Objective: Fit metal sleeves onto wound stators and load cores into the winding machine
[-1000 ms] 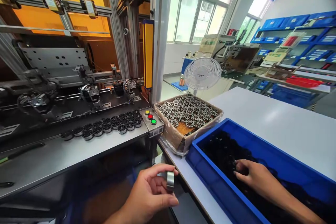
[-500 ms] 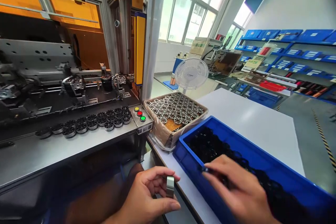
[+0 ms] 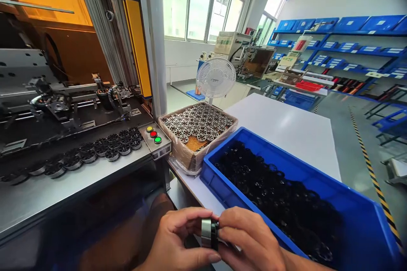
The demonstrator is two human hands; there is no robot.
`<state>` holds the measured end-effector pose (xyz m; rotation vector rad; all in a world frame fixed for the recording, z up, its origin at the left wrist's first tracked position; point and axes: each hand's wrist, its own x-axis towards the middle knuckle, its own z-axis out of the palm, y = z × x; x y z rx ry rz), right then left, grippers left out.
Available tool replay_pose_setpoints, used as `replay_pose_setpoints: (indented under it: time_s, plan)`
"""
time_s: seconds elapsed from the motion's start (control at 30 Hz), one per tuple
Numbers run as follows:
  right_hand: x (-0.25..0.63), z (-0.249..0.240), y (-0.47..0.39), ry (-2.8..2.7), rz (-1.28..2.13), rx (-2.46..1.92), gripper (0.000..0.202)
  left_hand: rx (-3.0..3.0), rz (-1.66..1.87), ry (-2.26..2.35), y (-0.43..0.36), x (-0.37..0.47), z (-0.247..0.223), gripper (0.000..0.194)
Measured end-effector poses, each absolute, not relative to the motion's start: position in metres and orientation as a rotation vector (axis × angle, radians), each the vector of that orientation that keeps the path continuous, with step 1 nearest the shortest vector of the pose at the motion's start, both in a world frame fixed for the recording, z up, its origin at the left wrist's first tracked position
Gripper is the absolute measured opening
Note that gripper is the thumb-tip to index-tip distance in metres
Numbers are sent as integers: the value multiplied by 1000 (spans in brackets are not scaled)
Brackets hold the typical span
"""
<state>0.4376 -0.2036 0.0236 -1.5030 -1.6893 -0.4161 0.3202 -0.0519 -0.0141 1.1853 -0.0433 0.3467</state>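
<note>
In the lower middle of the head view, my left hand [image 3: 174, 237] is closed round a silvery metal ring [image 3: 206, 232], held on edge between thumb and fingers. My right hand [image 3: 252, 237] pinches a black plastic part [image 3: 214, 237] against the ring's right face. Fingers hide much of both pieces, so how far they fit together cannot be made out. Just beyond my right hand stands a blue bin [image 3: 222, 184] holding a heap of black plastic parts [image 3: 270, 182].
Left, a machine bench [image 3: 95, 173] carries rows of black-and-silver rings [image 3: 89, 154] and a button box [image 3: 155, 144]. A carton [image 3: 181, 159] of metal rings stands beside the bin on a white table [image 3: 286, 123]. Behind it is a fan [image 3: 216, 77]; shelves [image 3: 337, 31] line the back.
My right hand has come out of the blue bin, leftwards to my left hand, and now holds a black plastic part against the metal ring. The view has turned slightly right.
</note>
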Motion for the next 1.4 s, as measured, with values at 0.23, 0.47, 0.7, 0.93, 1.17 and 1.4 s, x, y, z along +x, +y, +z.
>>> replay_pose_setpoints:
  time_s: [0.23, 0.47, 0.7, 0.93, 1.17, 1.4]
  plan:
    - [442, 30, -204, -1710, -395, -1541, 24, 1143, 332, -17, -50, 318, -12, 49]
    - [443, 34, -203, -1766, -434, -1517, 26, 1067, 306, -36, -51, 319, -17, 50]
    - [444, 29, -201, -1780, -475, -1484, 20, 1032, 330, -60, -53, 321, -26, 51]
    - [445, 32, -203, -1777, -498, -1510, 20, 1065, 278, -47, -50, 318, -8, 51]
    - [439, 32, -203, -1875, -672, -1468, 20, 1244, 188, -6, -50, 313, -14, 58]
    - [523, 25, -214, -1598, -139, -2241, 37, 1556, 235, 114, -45, 309, -13, 45]
